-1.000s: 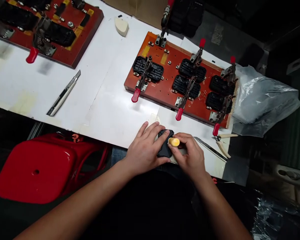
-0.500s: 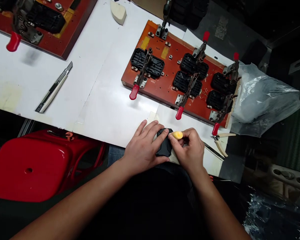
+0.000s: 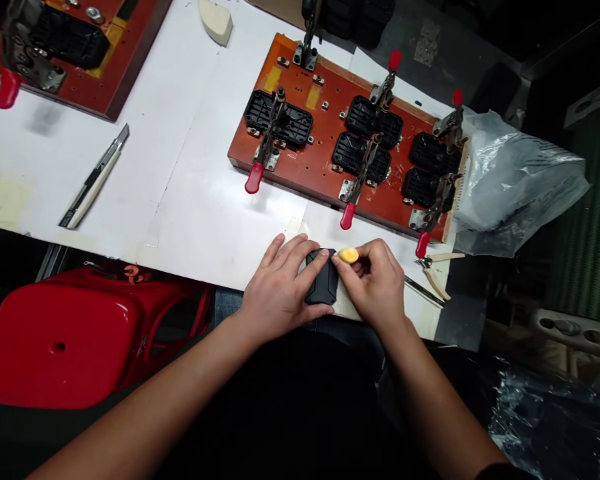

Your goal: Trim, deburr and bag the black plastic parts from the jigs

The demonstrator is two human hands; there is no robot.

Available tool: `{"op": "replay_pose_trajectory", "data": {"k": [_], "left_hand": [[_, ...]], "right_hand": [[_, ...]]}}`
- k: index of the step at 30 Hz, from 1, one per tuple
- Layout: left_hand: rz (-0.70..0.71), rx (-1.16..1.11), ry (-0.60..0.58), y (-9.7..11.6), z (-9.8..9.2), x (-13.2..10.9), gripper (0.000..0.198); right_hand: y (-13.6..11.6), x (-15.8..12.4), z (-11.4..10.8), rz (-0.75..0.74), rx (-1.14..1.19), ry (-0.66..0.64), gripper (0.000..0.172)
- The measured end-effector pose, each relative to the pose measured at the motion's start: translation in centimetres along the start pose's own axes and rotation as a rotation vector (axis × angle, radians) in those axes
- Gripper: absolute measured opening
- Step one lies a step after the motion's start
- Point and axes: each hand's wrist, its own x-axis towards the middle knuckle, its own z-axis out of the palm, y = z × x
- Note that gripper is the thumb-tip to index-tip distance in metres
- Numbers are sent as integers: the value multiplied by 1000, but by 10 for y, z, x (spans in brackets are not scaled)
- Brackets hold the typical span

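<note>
My left hand presses a small black plastic part flat at the near edge of the white table, fingers curled over it. Against the part's top right edge my right hand pinches a tool with a rounded yellow handle. Its working tip is hidden by my fingers. Beyond both hands lies a red-brown fixture board with several black parts held under red-handled toggle clamps.
A second fixture board sits far left. A utility knife lies left of centre, pliers and a thin blade by my right hand, a clear plastic bag at right, a cream wedge at the back, a red stool below.
The view has drifted, so everything sits a little higher and further left. My right hand has worked the yellow-handled tool up along the black part's right edge; my left hand keeps holding it.
</note>
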Motion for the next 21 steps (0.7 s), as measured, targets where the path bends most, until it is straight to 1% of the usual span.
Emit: {"op": "replay_pose_trajectory", "data": {"k": [3,4,7,8,12,16,17,21], "left_hand": [[8,-3,-8,0,0,0,86],[8,0,-11,0,-1,0,86],[7,17,-10,0,-1,0,88],[8,21,-6,0,-1,1,88],[19,12,-10,-1,0,0,87],[-1,32,-7,-1,1,1,87],[0,35,-5,-1,1,1,86],[21,31,-1,0,2,0,83]], "right_hand": [[-1,-3,-3,-67,68,-107,15],[-2,-4,-3,-72,77,-113,15],[-6,-6,-3,-53,65,-55,18],[-7,-6,-2,-51,67,-58,17],[-6,-1,-4,-97,79,-212,14],[2,-1,-10,-160,91,-182,12],[3,-4,-13,-180,104,-208,11],[5,-13,-23,-237,163,-434,7]]}}
